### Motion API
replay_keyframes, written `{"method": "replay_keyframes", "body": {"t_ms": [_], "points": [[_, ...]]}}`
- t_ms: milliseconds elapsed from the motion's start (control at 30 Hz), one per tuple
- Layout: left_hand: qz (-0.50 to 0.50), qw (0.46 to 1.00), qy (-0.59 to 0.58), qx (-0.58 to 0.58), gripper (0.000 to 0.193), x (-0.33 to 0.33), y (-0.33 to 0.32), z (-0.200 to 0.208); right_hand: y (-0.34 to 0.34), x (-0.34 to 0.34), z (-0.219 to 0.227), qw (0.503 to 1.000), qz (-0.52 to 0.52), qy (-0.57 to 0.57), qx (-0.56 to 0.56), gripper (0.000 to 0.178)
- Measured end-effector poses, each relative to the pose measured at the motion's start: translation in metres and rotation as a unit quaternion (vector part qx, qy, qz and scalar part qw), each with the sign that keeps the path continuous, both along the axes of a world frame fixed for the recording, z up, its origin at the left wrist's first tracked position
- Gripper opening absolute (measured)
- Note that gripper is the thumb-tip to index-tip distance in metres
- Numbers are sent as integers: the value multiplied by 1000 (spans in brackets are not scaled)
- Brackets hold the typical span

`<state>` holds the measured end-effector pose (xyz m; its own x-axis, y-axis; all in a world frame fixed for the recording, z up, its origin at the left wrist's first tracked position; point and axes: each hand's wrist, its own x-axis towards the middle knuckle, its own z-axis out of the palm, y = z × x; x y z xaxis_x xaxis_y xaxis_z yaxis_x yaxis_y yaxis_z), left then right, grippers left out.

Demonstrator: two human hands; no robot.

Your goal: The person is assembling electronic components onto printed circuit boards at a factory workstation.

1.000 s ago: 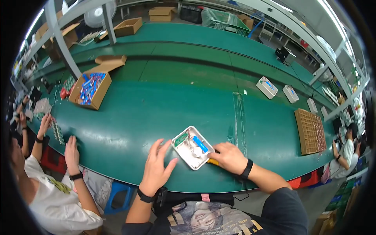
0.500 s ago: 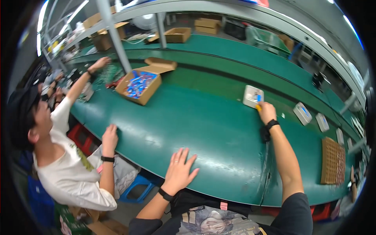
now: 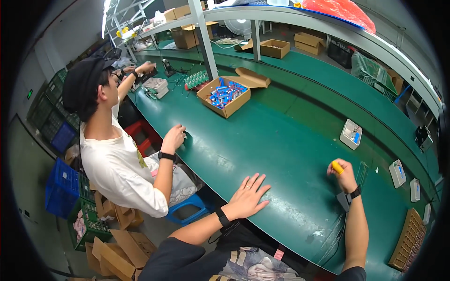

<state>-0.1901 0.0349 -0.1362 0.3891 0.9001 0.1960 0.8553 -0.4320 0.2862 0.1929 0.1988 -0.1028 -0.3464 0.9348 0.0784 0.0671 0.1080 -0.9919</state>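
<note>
My left hand (image 3: 247,196) lies flat on the green workbench near its front edge, fingers spread, holding nothing. Over the bench to the right, my right hand (image 3: 345,175) is curled closed. A bright yellow piece (image 3: 337,167) shows at its fingers, perhaps a fingertip cover; whether the fingers also hold something is hidden. Beyond this hand stands a white tray (image 3: 350,135) with small blue and metal parts in it. A dark strap with a grey block (image 3: 344,201) is around my right wrist, and a cord runs from it down the bench.
A cardboard box (image 3: 225,100) of blue wired cylinders stands further left. At the left sits a co-worker in a white shirt (image 3: 124,159), arms over the bench. More white trays (image 3: 397,173) line the right, beyond a brown gridded tray (image 3: 408,240). Metal posts (image 3: 203,37) hold an overhead shelf.
My right hand has drawn back from the white tray toward me. The view has swung left, showing more of the co-worker. My left hand still rests on the bench.
</note>
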Motion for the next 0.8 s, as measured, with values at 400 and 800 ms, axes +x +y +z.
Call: {"method": "replay_keyframes", "body": {"t_ms": [400,800], "points": [[-18,999,31,-12,64,5,-4,8,-11,-26,-35,976,160,138,-60,52],[-14,999,44,-15,66,1,-4,6,-4,-28,-34,953,191,210,-101,51]]}}
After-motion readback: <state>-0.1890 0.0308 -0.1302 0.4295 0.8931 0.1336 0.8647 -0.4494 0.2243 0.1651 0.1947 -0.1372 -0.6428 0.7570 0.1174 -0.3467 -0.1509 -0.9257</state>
